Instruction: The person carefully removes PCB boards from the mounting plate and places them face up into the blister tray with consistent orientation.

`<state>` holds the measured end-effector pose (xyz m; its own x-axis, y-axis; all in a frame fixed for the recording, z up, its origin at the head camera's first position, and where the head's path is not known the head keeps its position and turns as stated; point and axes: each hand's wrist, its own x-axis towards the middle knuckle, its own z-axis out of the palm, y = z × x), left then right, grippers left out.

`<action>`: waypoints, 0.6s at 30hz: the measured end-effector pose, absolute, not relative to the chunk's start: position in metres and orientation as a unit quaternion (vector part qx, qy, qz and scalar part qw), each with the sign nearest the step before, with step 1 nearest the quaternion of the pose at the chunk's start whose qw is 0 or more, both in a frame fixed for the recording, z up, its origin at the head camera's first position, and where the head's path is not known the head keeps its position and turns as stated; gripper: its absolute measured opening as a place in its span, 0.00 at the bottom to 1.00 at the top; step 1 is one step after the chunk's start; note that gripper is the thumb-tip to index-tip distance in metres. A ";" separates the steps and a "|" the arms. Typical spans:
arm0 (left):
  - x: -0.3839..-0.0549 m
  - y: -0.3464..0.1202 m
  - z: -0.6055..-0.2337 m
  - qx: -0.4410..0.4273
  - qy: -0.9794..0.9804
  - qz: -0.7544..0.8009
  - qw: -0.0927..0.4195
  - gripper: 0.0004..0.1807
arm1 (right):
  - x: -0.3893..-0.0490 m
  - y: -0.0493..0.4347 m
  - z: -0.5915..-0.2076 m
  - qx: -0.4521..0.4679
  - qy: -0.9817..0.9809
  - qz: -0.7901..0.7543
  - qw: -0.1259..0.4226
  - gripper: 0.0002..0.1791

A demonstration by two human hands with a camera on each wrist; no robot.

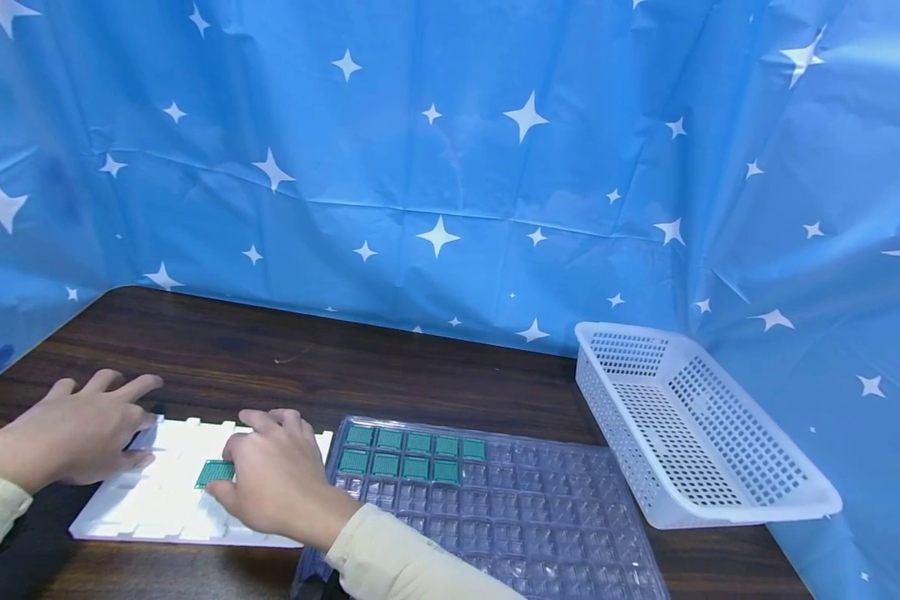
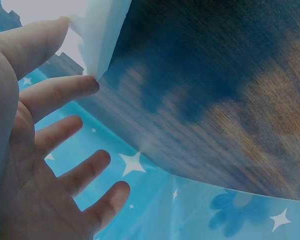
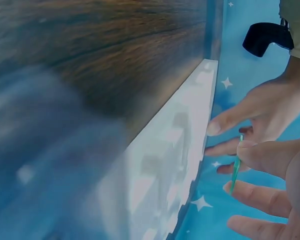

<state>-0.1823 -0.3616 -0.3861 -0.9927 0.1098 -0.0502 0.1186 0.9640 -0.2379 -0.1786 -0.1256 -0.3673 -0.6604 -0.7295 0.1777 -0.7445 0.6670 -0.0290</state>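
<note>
Between the thumb and a finger of my right hand (image 1: 281, 479) a thin green chip-like square (image 1: 214, 473) is pinched by its edge. It shows edge-on in the right wrist view, apart from the white tray (image 3: 162, 165) there. My left hand (image 1: 82, 429) spreads its fingers at the left end of the white tray (image 1: 165, 508), with thumb and index fingertips right at its edge in the left wrist view. To the right lies a clear plastic tray (image 1: 540, 508) of many small pockets. Several green squares (image 1: 416, 455) fill pockets in its two far rows.
A white perforated basket (image 1: 720, 492) stands at the right side of the dark wooden table (image 1: 270, 358). Behind and beside the table hangs a blue curtain (image 1: 390, 150) with white stars. The clear tray's left edge meets the white tray's right end.
</note>
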 end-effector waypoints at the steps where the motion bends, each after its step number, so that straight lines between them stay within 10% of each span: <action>1: -0.182 -0.361 -0.386 0.057 0.991 -0.121 0.017 0.25 | -0.179 -0.123 -0.367 0.406 -0.909 0.051 0.079 0.13; 18: -0.180 -0.356 -0.383 0.061 0.991 -0.121 0.010 0.24 | -0.180 -0.091 -0.365 0.398 -0.912 0.059 0.080 0.14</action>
<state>-0.1804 -0.3558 -0.3828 -0.9925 0.1174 -0.0350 0.1224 0.9633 -0.2388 -0.1801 -0.0907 -0.3645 -0.6708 -0.7160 0.1932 -0.7349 0.6767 -0.0438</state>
